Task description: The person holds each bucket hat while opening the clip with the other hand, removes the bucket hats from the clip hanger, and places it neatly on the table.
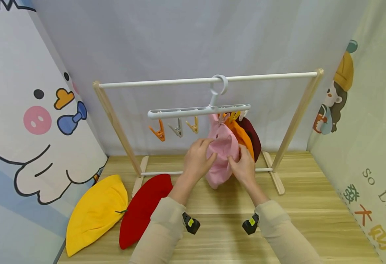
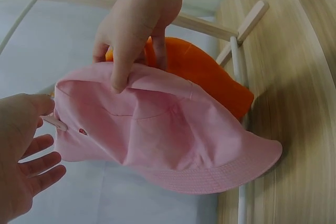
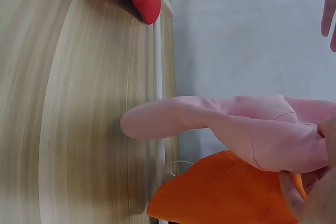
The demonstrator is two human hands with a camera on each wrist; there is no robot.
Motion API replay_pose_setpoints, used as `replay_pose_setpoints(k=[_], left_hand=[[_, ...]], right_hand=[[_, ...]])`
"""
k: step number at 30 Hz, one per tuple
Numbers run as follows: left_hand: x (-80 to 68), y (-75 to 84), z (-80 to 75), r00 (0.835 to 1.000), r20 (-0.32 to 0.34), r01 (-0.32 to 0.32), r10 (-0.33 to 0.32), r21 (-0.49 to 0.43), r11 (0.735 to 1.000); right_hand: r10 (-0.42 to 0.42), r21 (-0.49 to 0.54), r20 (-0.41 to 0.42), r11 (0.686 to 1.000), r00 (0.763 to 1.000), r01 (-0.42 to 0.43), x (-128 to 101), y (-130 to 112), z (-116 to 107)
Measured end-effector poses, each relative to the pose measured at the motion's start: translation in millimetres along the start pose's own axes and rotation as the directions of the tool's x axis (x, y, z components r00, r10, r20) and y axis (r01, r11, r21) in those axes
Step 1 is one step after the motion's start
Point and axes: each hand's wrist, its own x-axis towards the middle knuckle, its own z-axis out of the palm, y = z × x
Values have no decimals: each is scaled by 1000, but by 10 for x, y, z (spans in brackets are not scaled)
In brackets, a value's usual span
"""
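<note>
A pink bucket hat (image 1: 224, 157) hangs from a pink clothespin (image 1: 223, 118) on the grey clip hanger (image 1: 199, 111). My right hand (image 1: 242, 167) pinches the hat's right edge between thumb and fingers, seen clearly in the left wrist view. To the hat's left is my left hand (image 1: 197, 157), fingers loosely extended and apart from the fabric in the left wrist view. Behind the pink hat hang an orange hat (image 1: 240, 137) under a yellow clothespin (image 1: 234, 116) and a dark red hat (image 1: 253, 139). Part of the orange hat is hidden by the pink one.
The hanger hooks over the white rail (image 1: 156, 81) of a wooden stand. Orange (image 1: 158, 131), grey (image 1: 177, 128) and yellow (image 1: 193, 125) clothespins dangle at its left. A yellow hat (image 1: 97, 212) and a red hat (image 1: 146, 209) lie on the wooden table (image 1: 311, 220).
</note>
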Motion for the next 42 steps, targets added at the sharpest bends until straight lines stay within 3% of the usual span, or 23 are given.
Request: replay_pose_setpoints(k=[12, 22, 30, 36, 42], left_hand=[[65, 88, -24, 1000, 25, 13, -13, 6, 1000], [125, 160, -49, 999, 24, 23, -23, -2, 1000], [181, 193, -74, 999, 28, 26, -26, -6, 1000], [234, 218, -80, 1000, -5, 23, -23, 3, 1000], [286, 256, -97, 998, 14, 61, -61, -5, 998]], right_hand=[[-42, 44, -81, 998, 996, 46, -51, -18, -62], [-150, 53, -135, 986, 979, 158, -107, -20, -130], [-221, 24, -132, 974, 966, 226, -159, -32, -174], [-259, 12, -135, 965, 956, 263, -193, -74, -209], [-292, -16, -129, 956, 948, 292, -236, -99, -227]])
